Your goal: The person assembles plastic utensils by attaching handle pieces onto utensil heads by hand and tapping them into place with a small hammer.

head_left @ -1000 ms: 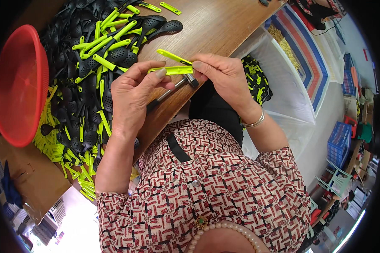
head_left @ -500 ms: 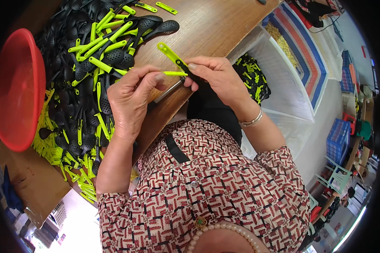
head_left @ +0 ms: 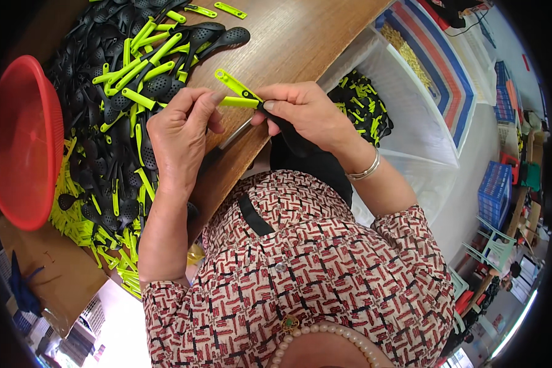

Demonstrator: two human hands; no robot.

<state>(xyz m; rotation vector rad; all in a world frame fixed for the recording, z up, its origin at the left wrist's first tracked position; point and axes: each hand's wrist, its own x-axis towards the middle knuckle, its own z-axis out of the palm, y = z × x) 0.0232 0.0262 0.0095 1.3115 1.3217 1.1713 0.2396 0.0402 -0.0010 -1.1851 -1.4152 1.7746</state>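
Green handle piece (head_left: 239, 102) in the left hand (head_left: 181, 132) has turned: half a second ago it is nearly edge-on, and now its broad side shows, while the rounded black end of the utensil (head_left: 297, 142) stands out more clearly below the right hand (head_left: 306, 115). The left grip pinches the handle piece between thumb and fingers; the right grip clasps the utensil near its neck, with a holed green strip (head_left: 232, 83) slanting up and to the left from the same fist. Both hands work in the air above the table (head_left: 276, 46), over a metal-shafted tool (head_left: 235, 134), with the heap of black and green utensils (head_left: 159, 86) to the left. The step in hand seems to be bringing the handle piece to the black neck; whether the two touch is too small to tell. Doing it well probably calls for a firm right hold close to the meeting point, so the long utensil cannot swing, left fingertips kept clear of the joining end, and the piece's face squared before any pressure, since slim plastic pushed askew could slip or bend.
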